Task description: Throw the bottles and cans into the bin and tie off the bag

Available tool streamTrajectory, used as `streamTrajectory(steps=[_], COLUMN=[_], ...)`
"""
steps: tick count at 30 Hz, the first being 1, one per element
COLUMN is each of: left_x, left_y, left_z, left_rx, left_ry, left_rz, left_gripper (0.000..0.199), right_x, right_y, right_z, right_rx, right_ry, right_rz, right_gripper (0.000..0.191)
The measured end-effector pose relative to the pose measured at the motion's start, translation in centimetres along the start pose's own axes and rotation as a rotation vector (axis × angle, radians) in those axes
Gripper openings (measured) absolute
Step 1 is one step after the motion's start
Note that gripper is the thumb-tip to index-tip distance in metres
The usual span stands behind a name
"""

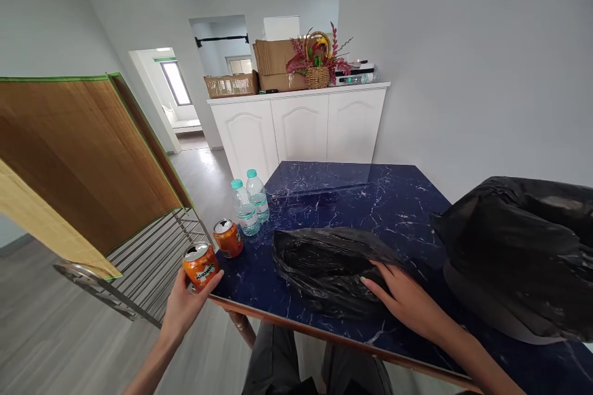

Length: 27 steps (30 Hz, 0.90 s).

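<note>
My left hand (pixel 188 302) is wrapped round an orange soda can (pixel 201 265) at the table's left front edge. Just behind it stands a second orange can (pixel 228 238). Two clear plastic bottles with teal caps, a nearer one (pixel 246 210) and a farther one (pixel 258 197), are beside that can. A black plastic bag (pixel 319 302) lies on the blue marbled table (pixel 398 197), its mouth facing left. On the bag's right part rests my right hand (pixel 393 293), with thumb and fingers apart.
A bin (pixel 491 308) lined with a black bag (pixel 519 253) occupies the table's right side. Left of the table are a metal rack (pixel 152 259) and a brown mat (pixel 83 160). A white cabinet (pixel 303 126) stands behind, carrying cardboard boxes (pixel 278 65) and a flower basket (pixel 317 77).
</note>
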<state>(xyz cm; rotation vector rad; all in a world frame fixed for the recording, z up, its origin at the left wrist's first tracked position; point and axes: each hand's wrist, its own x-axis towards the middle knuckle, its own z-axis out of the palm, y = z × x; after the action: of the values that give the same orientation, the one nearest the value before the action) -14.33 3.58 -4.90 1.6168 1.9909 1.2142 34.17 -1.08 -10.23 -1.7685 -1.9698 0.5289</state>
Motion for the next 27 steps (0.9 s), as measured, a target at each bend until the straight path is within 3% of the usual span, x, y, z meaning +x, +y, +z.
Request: streamTrajectory(steps=[5,10,16,19,21,24,26,27], left_x=[1.2,2.0,3.2,3.4,3.0,1.3,-0.2,-0.8], left_y=[-1.9,-1.5,-1.1,-1.6,-1.9,-1.7,-0.9,-0.2], left_z=[1.1,1.6,2.6,3.1,3.2,2.8,2.5,2.5], left_rx=[0.081,0.115,0.178,0.188,0.186,0.196,0.185,0.167], left_ry=[0.036,0.046,0.038,0.022,0.070,0.307,0.418,0.389], left_rz=[-0.017,-0.007,0.006,0.006,0.082,0.317,0.479,0.555], left_gripper=[0.080,0.081,0.078,0.085,0.099,0.106,0.082,0.064], right_x=[-2.0,-2.9,-3.0,-3.4,-3.9,-4.7,-4.9,-4.8], right_y=[-1.0,-1.6,-0.4,-0.4,-1.0,-2.6,-3.6,-4.0], right_z=[-1.5,-2.7,-1.4,-0.7,-0.5,-0.7,-0.8,-0.8], right_rx=[0.001,-0.028,-0.111,-0.177,-0.204,-0.197,-0.173,-0.159], right_ry=[-0.036,-0.032,0.074,0.182,0.276,0.359,0.347,0.322], right_rz=[0.023,0.052,-0.049,-0.145,-0.226,-0.331,-0.390,-0.414], right_gripper=[0.072,0.072,0.065,0.064,0.063,0.059,0.057,0.057])
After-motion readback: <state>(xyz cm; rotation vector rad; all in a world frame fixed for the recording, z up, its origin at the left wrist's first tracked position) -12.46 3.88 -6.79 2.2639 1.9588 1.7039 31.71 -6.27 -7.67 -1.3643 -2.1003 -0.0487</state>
